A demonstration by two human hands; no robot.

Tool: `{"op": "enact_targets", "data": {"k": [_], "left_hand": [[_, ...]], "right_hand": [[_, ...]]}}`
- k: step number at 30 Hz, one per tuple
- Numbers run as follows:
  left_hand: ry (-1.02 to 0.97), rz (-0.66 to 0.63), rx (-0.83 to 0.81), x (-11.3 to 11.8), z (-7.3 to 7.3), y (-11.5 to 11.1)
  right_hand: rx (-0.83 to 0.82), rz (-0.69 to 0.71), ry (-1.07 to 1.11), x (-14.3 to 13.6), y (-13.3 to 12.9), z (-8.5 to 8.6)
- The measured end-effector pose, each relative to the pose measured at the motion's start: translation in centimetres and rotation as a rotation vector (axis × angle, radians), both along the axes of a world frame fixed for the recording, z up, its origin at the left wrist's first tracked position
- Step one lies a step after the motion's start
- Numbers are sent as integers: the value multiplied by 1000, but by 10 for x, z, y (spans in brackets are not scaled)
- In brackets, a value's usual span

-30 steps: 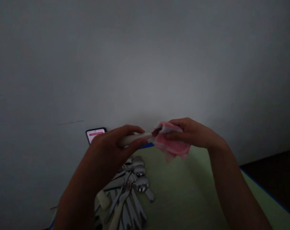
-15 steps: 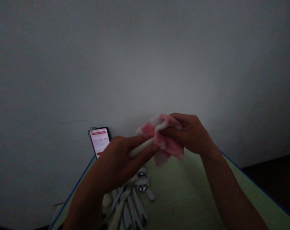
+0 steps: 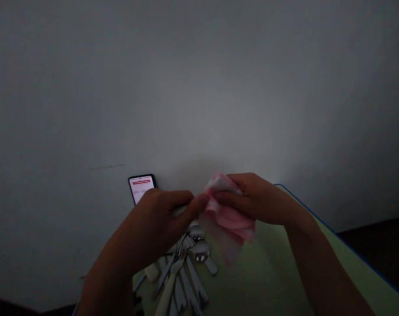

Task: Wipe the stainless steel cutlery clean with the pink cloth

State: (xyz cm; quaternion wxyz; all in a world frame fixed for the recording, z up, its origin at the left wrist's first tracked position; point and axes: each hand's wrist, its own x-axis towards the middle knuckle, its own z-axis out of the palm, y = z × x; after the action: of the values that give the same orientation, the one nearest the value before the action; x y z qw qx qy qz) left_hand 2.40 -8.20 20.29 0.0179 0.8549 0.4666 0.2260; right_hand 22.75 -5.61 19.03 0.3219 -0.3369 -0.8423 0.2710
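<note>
Left hand [image 3: 163, 217] grasps a pale handle [image 3: 178, 211]; right hand [image 3: 257, 197] clutches a pink-and-white cloth [image 3: 232, 220]

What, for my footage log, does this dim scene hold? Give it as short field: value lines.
Left hand: fingers closed on a slim pale item, mostly hidden
Right hand: gripping a pink-and-white fabric cloth
Cutlery: silvery metal spoons and forks, overlapping on a pale green table with blue edging
Phone: dark-edged rectangular phone, screen lit, partly hidden by left hand
Background: plain grey wall
</note>
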Motion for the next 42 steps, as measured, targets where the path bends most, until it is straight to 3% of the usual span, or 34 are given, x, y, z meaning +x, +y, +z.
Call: {"op": "enact_targets", "data": {"k": [3,7,10,16,20,26,34,42], "left_hand": [[6,-17,-86,-5,-2,7],[-4,-21,-137,-14,-6,13],[-10,-37,-151,-16,-6,13],[10,-93,-211,-10,-1,3],[-25,-123,-140,-11,-2,3],[-55,-116,-36,-10,0,2],[-23,-33,-151,-6,0,-4],[-28,1,-109,-5,4,-4]], "right_hand": [[43,-118,-46,5,-4,3],[169,-315,67,10,-2,3],[226,-359,123,12,0,3],[127,-86,-80,9,-2,2],[60,69,-258,11,-1,-1],[98,39,-216,13,2,0],[156,41,-203,11,-5,5],[188,45,-72,9,0,0]]}}
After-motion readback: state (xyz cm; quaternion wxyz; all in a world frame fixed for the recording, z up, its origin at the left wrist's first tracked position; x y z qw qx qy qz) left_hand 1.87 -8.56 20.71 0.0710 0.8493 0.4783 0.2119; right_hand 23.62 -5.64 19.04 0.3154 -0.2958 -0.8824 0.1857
